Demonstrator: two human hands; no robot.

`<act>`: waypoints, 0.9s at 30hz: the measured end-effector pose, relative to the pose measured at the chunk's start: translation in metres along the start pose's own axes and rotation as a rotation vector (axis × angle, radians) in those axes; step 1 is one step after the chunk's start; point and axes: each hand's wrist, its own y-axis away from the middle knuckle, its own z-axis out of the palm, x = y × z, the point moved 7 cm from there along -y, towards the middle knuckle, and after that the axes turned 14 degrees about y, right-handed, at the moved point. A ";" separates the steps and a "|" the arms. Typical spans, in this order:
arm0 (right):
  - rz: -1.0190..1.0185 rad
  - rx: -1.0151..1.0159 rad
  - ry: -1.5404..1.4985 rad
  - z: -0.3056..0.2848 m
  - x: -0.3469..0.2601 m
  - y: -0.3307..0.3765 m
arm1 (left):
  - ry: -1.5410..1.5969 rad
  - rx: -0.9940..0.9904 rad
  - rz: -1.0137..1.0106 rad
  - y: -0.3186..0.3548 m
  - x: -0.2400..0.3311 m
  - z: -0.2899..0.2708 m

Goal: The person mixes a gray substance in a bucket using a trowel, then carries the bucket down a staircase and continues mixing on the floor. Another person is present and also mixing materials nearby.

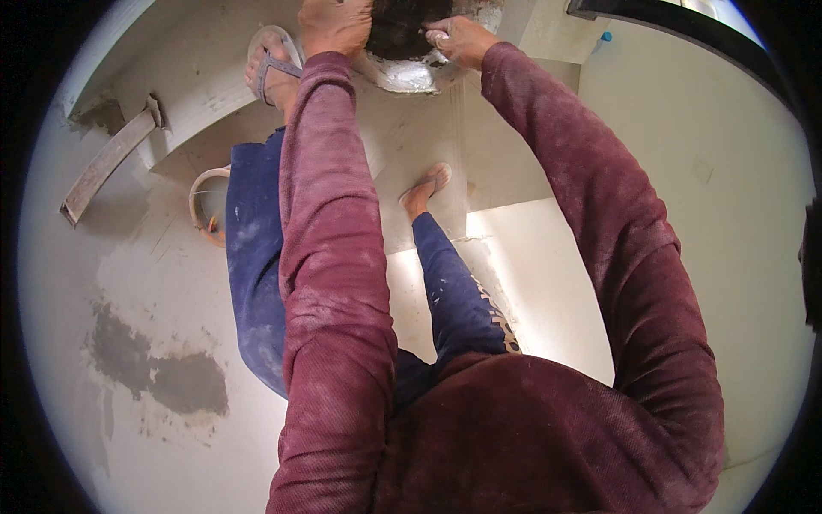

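At the top edge of the head view is a dark, hollow-looking thing [411, 24] with a shiny, whitish crusted edge [404, 79]; whether it is a container or an opening I cannot tell. My left hand [336, 26] is closed beside its left side, its fingers partly cut off by the picture's edge. On the opposite side my right hand [463, 41] has its fingers pressed together in a pinch at the thing's right side. What either hand holds is hidden or too small to name. Pale dust marks both maroon sleeves.
My left sandalled foot [276, 73] rests on a raised pale ledge; my right foot [425, 187] stands lower. Leftward lie a narrow channel-shaped strip [111, 167] and an orange-rimmed round thing [205, 206]. Grey patches [158, 364] mark the pale surface. A black curved edge [685, 30] runs at upper right.
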 end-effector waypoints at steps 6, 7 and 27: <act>0.160 -0.191 -0.765 0.000 -0.017 0.049 | 0.033 -0.019 -0.026 0.002 -0.001 0.001; 0.190 -0.254 -0.911 0.006 -0.026 0.050 | 0.009 -0.031 -0.010 0.001 0.000 -0.003; -0.008 0.090 -0.206 0.016 -0.002 0.004 | -0.098 -0.020 -0.049 -0.004 0.008 -0.001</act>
